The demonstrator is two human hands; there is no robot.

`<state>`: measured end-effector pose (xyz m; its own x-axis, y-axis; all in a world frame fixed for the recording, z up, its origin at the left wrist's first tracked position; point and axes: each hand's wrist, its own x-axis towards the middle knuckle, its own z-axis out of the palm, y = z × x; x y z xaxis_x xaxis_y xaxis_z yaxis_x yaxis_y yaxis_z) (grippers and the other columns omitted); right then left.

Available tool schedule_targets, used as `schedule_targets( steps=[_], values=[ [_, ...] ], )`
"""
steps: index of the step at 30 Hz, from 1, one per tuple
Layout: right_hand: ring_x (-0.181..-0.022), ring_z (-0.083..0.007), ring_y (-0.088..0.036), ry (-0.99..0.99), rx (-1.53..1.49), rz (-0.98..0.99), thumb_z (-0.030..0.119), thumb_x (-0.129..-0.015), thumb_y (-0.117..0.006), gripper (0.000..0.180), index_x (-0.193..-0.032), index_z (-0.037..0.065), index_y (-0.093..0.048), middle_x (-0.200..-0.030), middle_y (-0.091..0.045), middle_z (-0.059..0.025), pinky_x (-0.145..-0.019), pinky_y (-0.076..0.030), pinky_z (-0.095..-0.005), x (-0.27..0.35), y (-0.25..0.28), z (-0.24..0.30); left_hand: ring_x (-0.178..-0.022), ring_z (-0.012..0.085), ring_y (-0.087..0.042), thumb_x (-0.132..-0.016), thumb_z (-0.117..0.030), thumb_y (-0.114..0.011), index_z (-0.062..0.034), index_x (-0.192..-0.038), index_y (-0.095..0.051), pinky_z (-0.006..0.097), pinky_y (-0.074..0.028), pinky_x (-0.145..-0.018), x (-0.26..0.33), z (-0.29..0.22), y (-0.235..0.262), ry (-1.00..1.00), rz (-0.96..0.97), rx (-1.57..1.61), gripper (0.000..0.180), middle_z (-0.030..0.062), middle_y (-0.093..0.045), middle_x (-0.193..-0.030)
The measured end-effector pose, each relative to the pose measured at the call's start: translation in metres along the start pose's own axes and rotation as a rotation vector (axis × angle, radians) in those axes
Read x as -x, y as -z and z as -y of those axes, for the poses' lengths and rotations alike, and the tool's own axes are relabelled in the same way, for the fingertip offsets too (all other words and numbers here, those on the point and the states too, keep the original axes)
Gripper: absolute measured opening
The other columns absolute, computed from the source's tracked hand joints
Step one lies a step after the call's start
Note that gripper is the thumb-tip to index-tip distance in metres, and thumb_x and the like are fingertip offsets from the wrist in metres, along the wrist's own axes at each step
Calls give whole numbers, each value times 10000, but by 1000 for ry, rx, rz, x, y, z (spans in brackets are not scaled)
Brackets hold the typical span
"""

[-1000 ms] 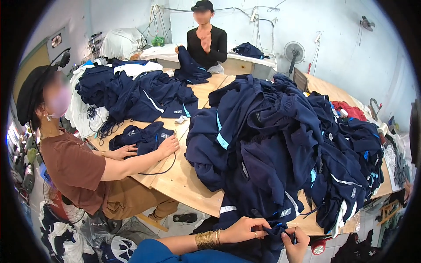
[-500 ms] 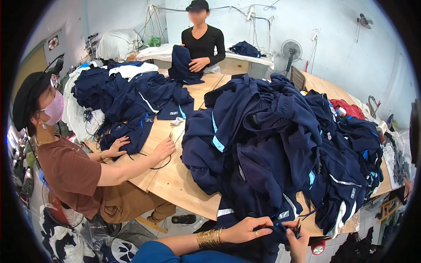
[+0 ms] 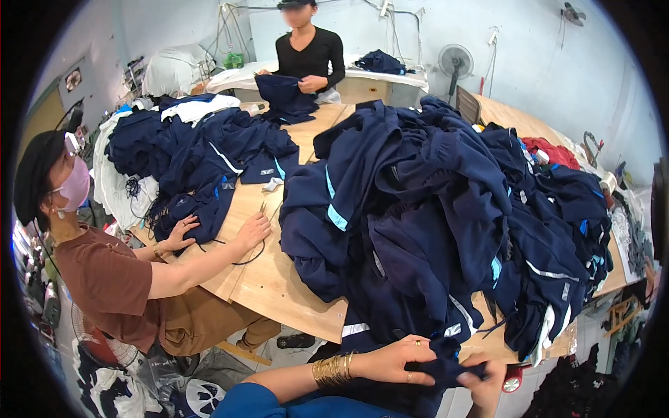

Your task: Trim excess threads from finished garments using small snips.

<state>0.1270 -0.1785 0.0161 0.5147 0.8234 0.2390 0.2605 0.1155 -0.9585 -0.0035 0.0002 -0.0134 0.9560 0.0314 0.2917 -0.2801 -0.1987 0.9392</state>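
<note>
Close to me, at the table's near edge, a navy blue garment (image 3: 446,369) is stretched between my hands. My left hand (image 3: 398,362), with gold bangles at the wrist, is closed on its edge. On the other side of the gathered cloth, my right hand (image 3: 486,382) pinches the same garment, its fingers partly blurred. A small pair of snips seen in that hand a moment ago cannot be made out now. The garment hangs over the table edge beside a large heap of navy garments (image 3: 425,202) with light blue and pale strips.
To the left, a masked co-worker (image 3: 104,258) holds small scissors (image 3: 263,208) over the wooden table (image 3: 275,279), beside another navy heap (image 3: 181,143). Across the table, a second person (image 3: 310,59) handles a navy garment. A standing fan (image 3: 455,64) is behind.
My right hand has turned and shifted slightly right, pulling the cloth tauter. My left hand has risen a little. Across the table, the second person has lowered and spread a garment. The view has shifted slightly.
</note>
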Motion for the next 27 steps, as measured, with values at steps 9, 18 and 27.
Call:
schedule_targets(
  steps=[9,18,27],
  values=[
    [-584,-54,-486,-253,-318,-721,91,-786,-608,97,-845,65,-534,-718,-531,2,-502,-386,-185,-39,31,-10,-707,51,-472,-837,-205,-586,22,-811,-574,203,-403,-650,3,1,61,440,-198,200,229,-21,-528,-714],
    [-363,-7,-331,-419,-185,-736,154,-784,-644,122,-789,56,-571,-555,-486,54,-334,-224,-160,-12,50,-36,-673,33,-457,-830,-117,-586,8,-835,-603,181,-389,-657,11,29,54,550,-312,277,127,-51,-539,-704],
    [-873,-161,-586,-396,381,4,-153,-625,-509,239,-757,17,-613,-885,-621,-66,-725,-440,-246,27,67,-81,-816,164,-546,-589,5,-638,-138,-745,-641,437,-282,-964,41,60,38,87,-113,-837,212,-17,-569,-827]
  ],
)
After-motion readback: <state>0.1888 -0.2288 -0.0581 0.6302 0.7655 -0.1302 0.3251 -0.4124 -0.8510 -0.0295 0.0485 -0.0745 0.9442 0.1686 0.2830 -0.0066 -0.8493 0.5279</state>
